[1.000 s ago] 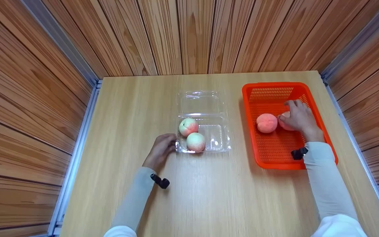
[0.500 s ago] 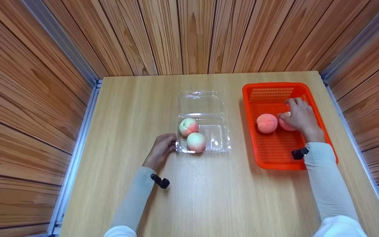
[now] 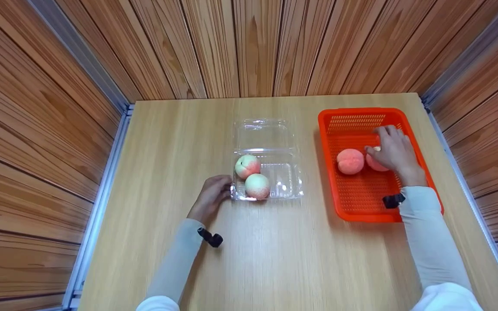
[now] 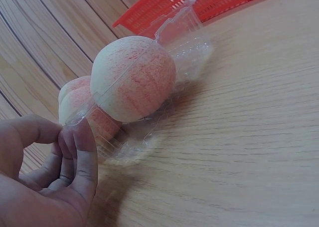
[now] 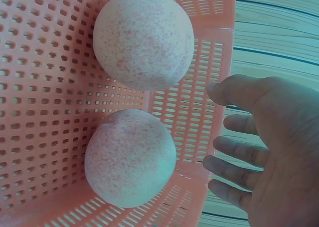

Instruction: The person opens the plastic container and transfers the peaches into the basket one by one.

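My left hand [image 3: 215, 193] pinches the left rim of an open clear plastic clamshell box [image 3: 284, 181] between thumb and fingers [image 4: 85, 149]. Two pale green and pink peaches [image 3: 257, 186] sit in its left half, one behind the other; the nearer peach [image 4: 133, 79] looms large in the left wrist view. On the right, my right hand [image 3: 398, 153] hovers over the orange-red basket [image 3: 339, 207], its fingers spread and apart from the fruit. A pink peach [image 3: 350, 162] lies beside it, and another peach [image 3: 375, 162] is partly hidden beneath it. Two peaches [image 5: 130, 158] show in the right wrist view.
The clamshell's lid [image 3: 263, 134] lies folded back, away from the person. Bare wooden tabletop [image 3: 283, 255] lies between the box and the basket and in front. Wooden plank walls [image 3: 255, 47] enclose the back and sides.
My right hand has shifted slightly away from the person over the basket, uncovering more of the peach below it. The left hand and the box stay put.
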Demonstrator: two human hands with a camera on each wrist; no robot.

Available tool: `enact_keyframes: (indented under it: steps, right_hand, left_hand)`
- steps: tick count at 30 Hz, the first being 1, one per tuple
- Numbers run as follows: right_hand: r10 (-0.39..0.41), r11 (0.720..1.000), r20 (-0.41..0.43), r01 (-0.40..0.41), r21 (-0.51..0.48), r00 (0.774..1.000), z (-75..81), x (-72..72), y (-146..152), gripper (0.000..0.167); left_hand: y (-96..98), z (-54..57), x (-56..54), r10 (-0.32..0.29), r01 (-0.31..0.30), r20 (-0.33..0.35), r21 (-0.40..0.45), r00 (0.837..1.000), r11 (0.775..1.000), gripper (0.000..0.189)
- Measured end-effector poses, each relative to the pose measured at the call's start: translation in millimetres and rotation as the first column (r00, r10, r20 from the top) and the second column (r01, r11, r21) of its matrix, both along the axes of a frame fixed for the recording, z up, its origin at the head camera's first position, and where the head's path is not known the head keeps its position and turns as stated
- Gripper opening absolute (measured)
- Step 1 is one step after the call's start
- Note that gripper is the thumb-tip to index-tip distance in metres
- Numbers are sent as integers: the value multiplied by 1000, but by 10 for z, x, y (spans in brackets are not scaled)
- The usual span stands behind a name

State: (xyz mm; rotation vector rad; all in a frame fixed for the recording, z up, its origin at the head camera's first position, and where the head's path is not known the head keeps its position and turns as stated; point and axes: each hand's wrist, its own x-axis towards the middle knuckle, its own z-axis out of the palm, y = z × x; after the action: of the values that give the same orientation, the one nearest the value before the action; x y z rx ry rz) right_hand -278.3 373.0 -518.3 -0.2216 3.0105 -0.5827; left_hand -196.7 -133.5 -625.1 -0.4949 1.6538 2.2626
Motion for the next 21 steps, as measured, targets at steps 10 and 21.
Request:
enact_keyframes:
  steps: [10,21]
  right_hand:
    - [17,1000,-55,-16,22,998,88,32,-34,58]
    - [12,1000,-65,-10,24,998,153,58,-52,57]
  left_hand:
    - [-16,14,-11,-17,18,27,-40,1000,999,16]
    - [-18,53,-4,-30,33,52,-59,998,998,21]
